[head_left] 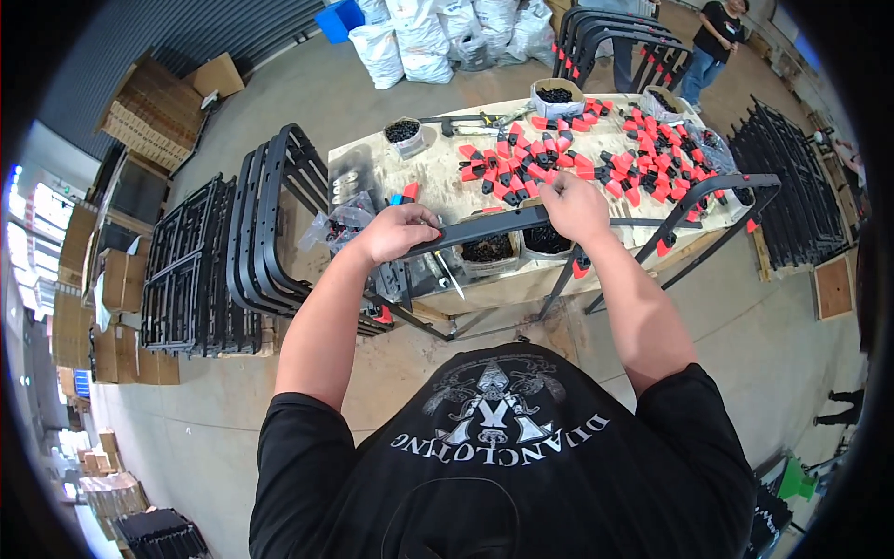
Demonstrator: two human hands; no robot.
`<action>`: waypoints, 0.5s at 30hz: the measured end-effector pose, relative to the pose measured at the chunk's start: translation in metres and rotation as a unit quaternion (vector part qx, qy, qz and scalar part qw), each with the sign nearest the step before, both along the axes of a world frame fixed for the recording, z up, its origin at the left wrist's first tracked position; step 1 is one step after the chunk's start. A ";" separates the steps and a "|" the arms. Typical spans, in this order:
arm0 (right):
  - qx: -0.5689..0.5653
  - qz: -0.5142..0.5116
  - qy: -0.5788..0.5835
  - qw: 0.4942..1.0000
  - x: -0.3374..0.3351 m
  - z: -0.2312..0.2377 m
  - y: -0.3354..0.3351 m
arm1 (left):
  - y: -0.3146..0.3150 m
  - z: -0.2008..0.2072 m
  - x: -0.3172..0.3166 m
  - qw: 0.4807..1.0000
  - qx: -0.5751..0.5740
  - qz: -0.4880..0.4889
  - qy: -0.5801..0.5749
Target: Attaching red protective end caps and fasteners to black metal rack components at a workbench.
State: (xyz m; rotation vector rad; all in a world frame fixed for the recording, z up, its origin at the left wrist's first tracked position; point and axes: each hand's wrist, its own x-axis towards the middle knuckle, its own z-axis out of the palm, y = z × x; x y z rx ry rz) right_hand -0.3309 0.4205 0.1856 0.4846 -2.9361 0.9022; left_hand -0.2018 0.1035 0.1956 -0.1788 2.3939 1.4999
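A long black metal bar (494,225) spans the space between my hands, at the near edge of the worktable. My left hand (402,231) is closed at the bar's left part, with a small red spot beside its fingertips. Curled fingers of my right hand (575,207) rest at the bar's right part; the palm side is hidden. Just behind and below the bar sit two boxes of small black parts, a left box (488,250) and a right box (547,240). Many red-and-black plastic pieces (521,163) lie heaped beyond my right hand.
The wooden tabletop (442,172) also carries a tub of black parts (403,136) and plastic bags (337,222). Bent black frames (270,219) stand at left; another frame (708,196) leans at right. White sacks (419,42) and a person (715,47) are farther back.
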 end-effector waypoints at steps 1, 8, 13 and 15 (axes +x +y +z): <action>-0.001 0.014 0.008 1.000 0.000 0.000 0.003 | 0.002 0.001 -0.002 1.000 -0.021 -0.003 0.001; -0.069 0.101 0.050 0.991 0.035 -0.002 0.038 | 0.038 0.017 0.041 0.995 -0.052 0.076 -0.027; -0.155 0.170 0.081 0.970 0.063 -0.008 0.072 | 0.061 0.006 0.120 0.880 -0.272 0.326 0.214; -0.191 0.197 0.063 0.960 0.066 -0.014 0.085 | 0.052 -0.020 0.167 0.871 -0.228 0.391 0.188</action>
